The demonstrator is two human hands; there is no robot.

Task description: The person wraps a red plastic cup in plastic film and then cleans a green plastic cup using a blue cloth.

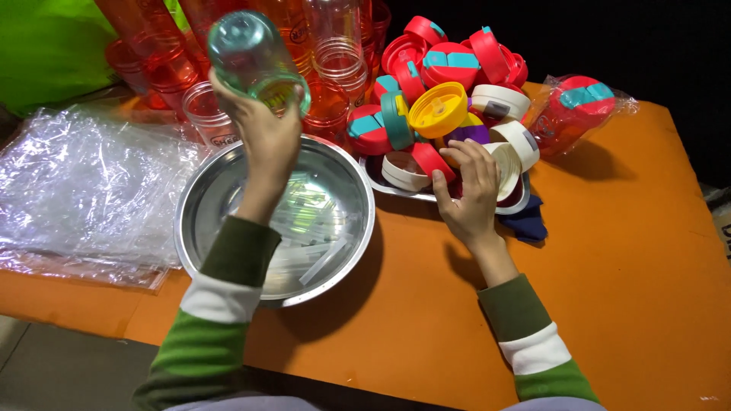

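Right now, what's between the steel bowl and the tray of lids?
Head view: only a narrow strip of bare orange table separates the steel bowl from the tray of lids; nothing lies in it.

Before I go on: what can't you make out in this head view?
- Tray: mostly buried under the lid pile.
- What the right hand grips: fingers cover it.
- Straws in the steel bowl: partly behind the left hand and its bottle.
- Rear bottles: cut off by the top edge.

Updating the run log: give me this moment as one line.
left hand: holds clear bottle over steel bowl | right hand: on lid pile in tray
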